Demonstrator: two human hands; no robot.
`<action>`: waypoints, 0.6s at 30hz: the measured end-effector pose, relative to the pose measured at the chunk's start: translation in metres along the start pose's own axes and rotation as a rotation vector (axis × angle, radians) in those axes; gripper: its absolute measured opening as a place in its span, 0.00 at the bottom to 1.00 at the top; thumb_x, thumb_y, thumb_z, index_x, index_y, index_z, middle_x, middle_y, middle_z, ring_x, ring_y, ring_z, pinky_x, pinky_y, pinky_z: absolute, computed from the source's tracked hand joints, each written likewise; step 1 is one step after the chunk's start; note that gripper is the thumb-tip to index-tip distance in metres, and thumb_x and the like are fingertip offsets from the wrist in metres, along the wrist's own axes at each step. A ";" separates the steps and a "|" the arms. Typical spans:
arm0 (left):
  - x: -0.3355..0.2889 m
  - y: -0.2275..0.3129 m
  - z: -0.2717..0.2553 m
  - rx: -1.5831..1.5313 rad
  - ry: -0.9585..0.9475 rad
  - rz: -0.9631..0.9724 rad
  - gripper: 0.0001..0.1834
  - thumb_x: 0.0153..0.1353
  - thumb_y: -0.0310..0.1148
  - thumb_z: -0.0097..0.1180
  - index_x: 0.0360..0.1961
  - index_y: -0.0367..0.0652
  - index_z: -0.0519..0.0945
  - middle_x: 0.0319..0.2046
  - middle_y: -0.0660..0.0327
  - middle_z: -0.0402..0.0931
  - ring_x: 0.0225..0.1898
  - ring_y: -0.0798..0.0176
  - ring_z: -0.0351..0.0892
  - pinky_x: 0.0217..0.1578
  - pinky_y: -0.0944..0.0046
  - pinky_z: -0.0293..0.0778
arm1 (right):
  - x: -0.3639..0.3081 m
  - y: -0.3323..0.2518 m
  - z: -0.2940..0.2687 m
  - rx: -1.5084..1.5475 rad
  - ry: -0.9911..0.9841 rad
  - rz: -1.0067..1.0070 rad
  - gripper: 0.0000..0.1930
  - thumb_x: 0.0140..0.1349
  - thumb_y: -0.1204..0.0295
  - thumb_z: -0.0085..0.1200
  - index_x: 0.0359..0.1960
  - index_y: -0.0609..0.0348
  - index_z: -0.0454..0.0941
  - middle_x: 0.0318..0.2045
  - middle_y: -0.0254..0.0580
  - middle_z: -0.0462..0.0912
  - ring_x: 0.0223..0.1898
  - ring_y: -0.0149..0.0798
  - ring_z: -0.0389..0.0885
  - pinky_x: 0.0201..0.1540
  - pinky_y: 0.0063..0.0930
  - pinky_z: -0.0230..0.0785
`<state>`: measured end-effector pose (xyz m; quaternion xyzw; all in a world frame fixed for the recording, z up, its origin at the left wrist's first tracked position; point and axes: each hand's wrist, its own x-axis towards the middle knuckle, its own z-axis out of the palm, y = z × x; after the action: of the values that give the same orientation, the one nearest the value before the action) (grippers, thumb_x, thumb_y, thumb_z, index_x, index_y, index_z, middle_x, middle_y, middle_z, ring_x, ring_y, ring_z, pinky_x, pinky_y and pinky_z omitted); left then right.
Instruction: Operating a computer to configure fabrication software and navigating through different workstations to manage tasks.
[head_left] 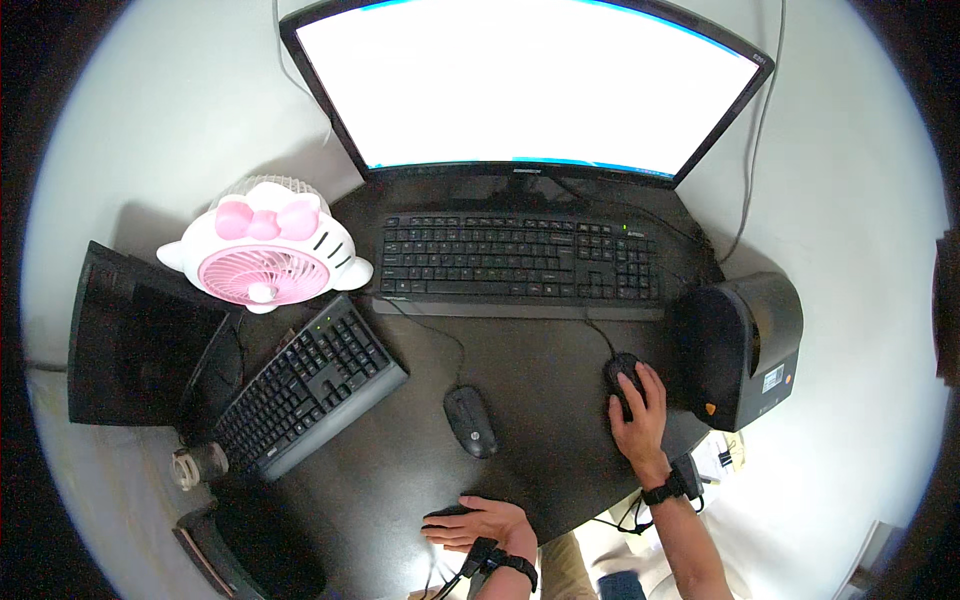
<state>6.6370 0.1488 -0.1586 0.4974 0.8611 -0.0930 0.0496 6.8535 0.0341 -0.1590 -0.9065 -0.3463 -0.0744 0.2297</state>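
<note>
My right hand [638, 415] rests over a black computer mouse [618, 375] on the right of the desk, fingers curved along its top. Its cord runs up toward the wide black keyboard [520, 262] below the lit monitor [540, 85]. Near the desk's front edge lies my left hand [480, 523], fingers stretched out to the left. A small dark shape shows between its thumb and fingers; what it is, I cannot make out. A second black mouse [470, 422], untouched, sits between the two hands, up from the left one. Both wrists wear black straps.
A second keyboard [310, 390] lies angled at the left, beside a dark screen [140, 340]. Behind it stands a pink and white cat-shaped fan [265, 250]. A clear cup-like container [200, 465] is at the left edge. A black boxy device [745, 345] stands on the right.
</note>
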 end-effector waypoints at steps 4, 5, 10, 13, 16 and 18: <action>0.000 -0.002 0.006 -0.013 0.028 0.005 0.43 0.79 0.57 0.24 0.82 0.35 0.43 0.83 0.41 0.37 0.84 0.42 0.37 0.80 0.41 0.37 | 0.001 -0.001 -0.001 -0.006 -0.011 0.012 0.25 0.61 0.73 0.68 0.61 0.50 0.80 0.68 0.52 0.73 0.68 0.62 0.72 0.68 0.55 0.70; 0.001 -0.004 0.009 -0.016 0.045 0.010 0.43 0.79 0.57 0.24 0.82 0.35 0.43 0.83 0.41 0.37 0.84 0.42 0.37 0.80 0.41 0.37 | 0.002 -0.003 -0.002 -0.002 -0.006 0.011 0.25 0.61 0.73 0.68 0.61 0.50 0.80 0.68 0.52 0.73 0.68 0.62 0.72 0.68 0.54 0.70; 0.002 -0.006 0.014 -0.009 0.072 0.015 0.43 0.79 0.58 0.23 0.82 0.35 0.43 0.83 0.41 0.37 0.84 0.42 0.37 0.80 0.41 0.38 | 0.002 -0.004 -0.003 -0.005 -0.010 0.012 0.25 0.61 0.74 0.67 0.61 0.51 0.80 0.68 0.52 0.73 0.68 0.62 0.72 0.68 0.54 0.70; 0.000 -0.005 0.010 0.000 0.062 0.014 0.43 0.79 0.58 0.23 0.83 0.36 0.43 0.83 0.41 0.37 0.84 0.42 0.36 0.80 0.41 0.38 | 0.002 -0.004 -0.003 -0.012 -0.008 0.018 0.24 0.61 0.74 0.67 0.61 0.51 0.80 0.68 0.53 0.73 0.67 0.62 0.72 0.68 0.55 0.70; -0.001 -0.004 0.008 0.012 0.047 0.014 0.43 0.79 0.58 0.24 0.83 0.36 0.42 0.83 0.41 0.36 0.84 0.41 0.36 0.80 0.41 0.38 | 0.003 -0.004 -0.003 -0.028 0.023 0.036 0.24 0.61 0.74 0.67 0.61 0.51 0.80 0.68 0.53 0.74 0.67 0.62 0.72 0.68 0.55 0.70; 0.000 -0.004 0.007 0.022 0.038 0.014 0.43 0.79 0.58 0.24 0.83 0.36 0.42 0.83 0.41 0.36 0.84 0.41 0.36 0.80 0.41 0.38 | 0.002 -0.003 -0.001 -0.042 0.047 0.049 0.24 0.61 0.74 0.66 0.61 0.51 0.80 0.68 0.53 0.74 0.67 0.62 0.72 0.68 0.55 0.70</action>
<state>6.6335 0.1451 -0.1646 0.5056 0.8573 -0.0924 0.0284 6.8531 0.0371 -0.1559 -0.9173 -0.3169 -0.0974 0.2205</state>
